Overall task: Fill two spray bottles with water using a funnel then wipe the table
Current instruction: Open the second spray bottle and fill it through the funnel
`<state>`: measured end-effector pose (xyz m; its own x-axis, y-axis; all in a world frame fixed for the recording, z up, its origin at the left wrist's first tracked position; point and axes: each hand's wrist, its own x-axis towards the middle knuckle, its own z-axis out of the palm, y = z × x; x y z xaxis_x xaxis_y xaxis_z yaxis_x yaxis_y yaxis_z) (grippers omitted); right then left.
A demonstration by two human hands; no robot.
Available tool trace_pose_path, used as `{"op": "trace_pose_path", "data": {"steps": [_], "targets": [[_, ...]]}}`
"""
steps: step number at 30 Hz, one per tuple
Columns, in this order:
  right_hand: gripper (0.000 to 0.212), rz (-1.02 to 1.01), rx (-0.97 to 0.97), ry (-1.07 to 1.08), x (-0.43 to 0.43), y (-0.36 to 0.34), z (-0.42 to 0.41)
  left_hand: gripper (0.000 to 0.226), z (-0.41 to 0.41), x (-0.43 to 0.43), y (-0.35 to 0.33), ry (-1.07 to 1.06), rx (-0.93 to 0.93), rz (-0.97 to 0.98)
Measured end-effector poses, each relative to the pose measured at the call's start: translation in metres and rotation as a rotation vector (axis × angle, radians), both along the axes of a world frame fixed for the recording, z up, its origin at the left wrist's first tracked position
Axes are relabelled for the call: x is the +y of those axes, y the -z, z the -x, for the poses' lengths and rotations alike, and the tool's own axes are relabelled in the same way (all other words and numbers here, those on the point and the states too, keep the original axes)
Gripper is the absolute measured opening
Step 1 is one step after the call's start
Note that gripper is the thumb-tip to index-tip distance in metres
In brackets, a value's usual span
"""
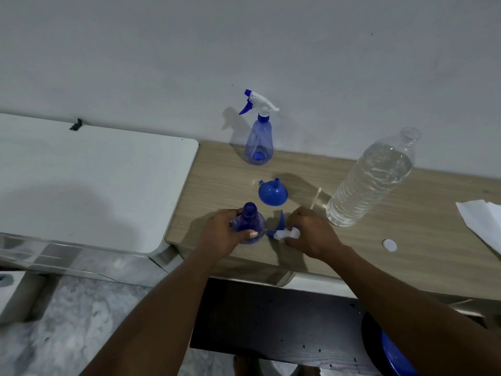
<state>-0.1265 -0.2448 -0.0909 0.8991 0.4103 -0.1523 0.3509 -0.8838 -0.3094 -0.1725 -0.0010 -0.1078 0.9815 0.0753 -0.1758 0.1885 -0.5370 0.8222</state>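
Observation:
My left hand (221, 234) grips an uncapped blue spray bottle (250, 222) standing near the front edge of the wooden table (406, 240). Just to its right, my right hand (309, 234) holds the removed white-and-blue spray head (284, 233), which lies low on the table. A blue funnel (272, 193) lies upside down, spout up, just behind my hands. A second blue spray bottle (259, 139) stands at the back by the wall with its spray head on. A large clear water bottle (371, 180), uncapped and nearly full, stands at the right.
A white bottle cap (389, 245) lies right of my right hand. White paper towels (481, 221) lie at the table's right edge. A white surface (89, 183) adjoins the table on the left. A blue stool (393, 351) sits below at the right.

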Motion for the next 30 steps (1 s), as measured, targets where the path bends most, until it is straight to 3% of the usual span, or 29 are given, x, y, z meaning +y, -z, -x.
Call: {"op": "trace_pose_path", "data": {"steps": [4,10,14,18,21,24,27,30], "targets": [[0.053,-0.065,-0.116,0.117,0.019,-0.017,-0.039,0.061,0.001,0.001,0.001,0.005,0.007,-0.017],[0.083,0.059,0.053,0.073,0.061,-0.028,-0.104,0.049,0.002,0.0,-0.002,0.02,0.031,0.011],[0.07,0.205,0.135,-0.024,0.065,-0.007,-0.113,0.055,0.003,-0.003,0.0,-0.008,0.025,0.014],[0.051,0.162,0.073,-0.014,0.059,0.0,-0.109,0.058,0.003,-0.001,0.005,-0.023,0.011,0.045],[0.053,0.077,0.109,0.03,0.056,-0.006,-0.111,0.065,0.002,-0.001,0.005,-0.027,0.01,0.046],[0.064,-0.164,0.129,0.099,0.06,-0.03,-0.112,0.068,0.0,-0.001,0.004,-0.023,0.019,0.067],[0.07,-0.412,0.134,0.07,0.068,-0.066,-0.103,0.073,-0.001,-0.003,0.005,-0.019,0.019,0.049],[0.062,-0.515,0.138,-0.025,0.07,-0.088,-0.086,0.072,-0.003,-0.002,0.005,-0.007,0.025,0.037]]}}
